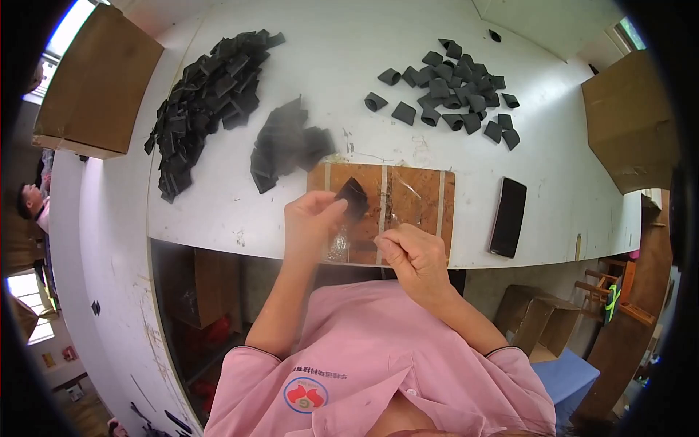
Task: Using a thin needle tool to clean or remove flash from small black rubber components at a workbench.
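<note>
Over the near edge of a white table, my left hand (pixel 312 222) pinches a small black fabric-like piece (pixel 354 195) between thumb and fingertips. Its lower part is smeared by motion. My right hand (pixel 418 256) is closed just to the right, thumb against the fingers; what it holds, if anything, is too small to tell. Both hands are above a brown board (pixel 429 191) with pale strips across it. Beyond my left hand lies a small heap of flat black pieces (pixel 285 142). Farther right, several black pieces curled into open tubes (pixel 451 89) lie in a loose group.
A larger heap of flat black pieces (pixel 218 91) spreads along the table's left side. A dark phone (pixel 508 218) lies right of the board. Cardboard boxes stand at the left (pixel 98 84) and right (pixel 630 124). Another person (pixel 33 202) is at the far left.
</note>
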Demonstrator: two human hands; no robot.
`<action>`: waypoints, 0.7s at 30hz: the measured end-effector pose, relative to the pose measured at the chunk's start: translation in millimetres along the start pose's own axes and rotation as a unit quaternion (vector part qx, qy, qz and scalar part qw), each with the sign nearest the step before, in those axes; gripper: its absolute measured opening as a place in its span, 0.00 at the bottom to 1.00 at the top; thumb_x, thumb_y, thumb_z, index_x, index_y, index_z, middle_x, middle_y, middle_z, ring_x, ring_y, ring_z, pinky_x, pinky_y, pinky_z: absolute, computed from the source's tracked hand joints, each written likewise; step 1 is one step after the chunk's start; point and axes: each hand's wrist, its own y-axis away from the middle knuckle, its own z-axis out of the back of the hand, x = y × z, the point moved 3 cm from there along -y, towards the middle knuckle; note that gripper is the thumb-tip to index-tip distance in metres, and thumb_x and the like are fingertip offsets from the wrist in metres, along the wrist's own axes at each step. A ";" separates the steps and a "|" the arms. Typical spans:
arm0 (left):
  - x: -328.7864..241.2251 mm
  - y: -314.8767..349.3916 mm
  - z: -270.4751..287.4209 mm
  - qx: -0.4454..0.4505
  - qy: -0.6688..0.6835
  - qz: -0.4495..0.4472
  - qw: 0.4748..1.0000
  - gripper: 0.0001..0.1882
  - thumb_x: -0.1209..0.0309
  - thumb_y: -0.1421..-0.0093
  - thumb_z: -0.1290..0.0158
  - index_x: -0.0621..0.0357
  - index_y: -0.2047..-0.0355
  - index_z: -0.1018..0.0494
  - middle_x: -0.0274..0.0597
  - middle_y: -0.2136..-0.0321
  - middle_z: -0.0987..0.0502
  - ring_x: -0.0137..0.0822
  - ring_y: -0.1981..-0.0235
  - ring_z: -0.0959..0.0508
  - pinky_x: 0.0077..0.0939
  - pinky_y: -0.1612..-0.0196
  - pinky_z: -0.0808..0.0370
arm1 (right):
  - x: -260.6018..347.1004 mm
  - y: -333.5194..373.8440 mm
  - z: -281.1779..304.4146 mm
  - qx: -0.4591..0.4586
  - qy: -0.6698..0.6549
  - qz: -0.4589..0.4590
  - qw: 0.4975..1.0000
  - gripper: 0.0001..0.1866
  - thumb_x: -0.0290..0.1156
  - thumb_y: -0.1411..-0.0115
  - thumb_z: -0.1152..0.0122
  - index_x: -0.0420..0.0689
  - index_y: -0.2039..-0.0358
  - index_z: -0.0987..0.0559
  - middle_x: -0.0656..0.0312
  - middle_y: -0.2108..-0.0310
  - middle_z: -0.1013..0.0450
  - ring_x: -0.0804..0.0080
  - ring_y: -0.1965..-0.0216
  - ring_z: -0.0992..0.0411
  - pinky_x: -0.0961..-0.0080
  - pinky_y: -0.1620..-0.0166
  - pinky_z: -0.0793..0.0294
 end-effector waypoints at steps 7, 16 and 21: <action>-26.7 45.3 -31.1 0.153 0.272 0.094 0.945 0.04 0.79 0.49 0.47 0.64 0.72 0.30 0.40 0.80 0.26 0.27 0.83 0.25 0.15 0.79 0.26 | 21.8 -2.6 13.1 -0.123 -0.008 0.072 0.990 0.12 0.20 0.55 0.40 0.36 0.68 0.27 0.60 0.73 0.33 0.73 0.76 0.30 0.80 0.75 0.29; -46.5 60.6 -36.1 0.119 0.220 -0.035 0.968 0.06 0.77 0.49 0.47 0.68 0.71 0.30 0.42 0.79 0.26 0.26 0.80 0.26 0.16 0.76 0.25 | 22.3 2.7 13.6 -0.119 0.000 0.070 0.990 0.15 0.20 0.58 0.38 0.36 0.67 0.27 0.57 0.69 0.32 0.69 0.75 0.29 0.79 0.75 0.29; -56.1 66.9 -40.1 0.052 0.141 -0.063 0.987 0.05 0.81 0.49 0.48 0.69 0.72 0.32 0.41 0.78 0.27 0.25 0.79 0.26 0.16 0.76 0.25 | 24.5 2.0 11.8 -0.117 0.028 0.085 0.989 0.16 0.17 0.59 0.40 0.36 0.66 0.28 0.57 0.68 0.32 0.69 0.74 0.29 0.79 0.73 0.27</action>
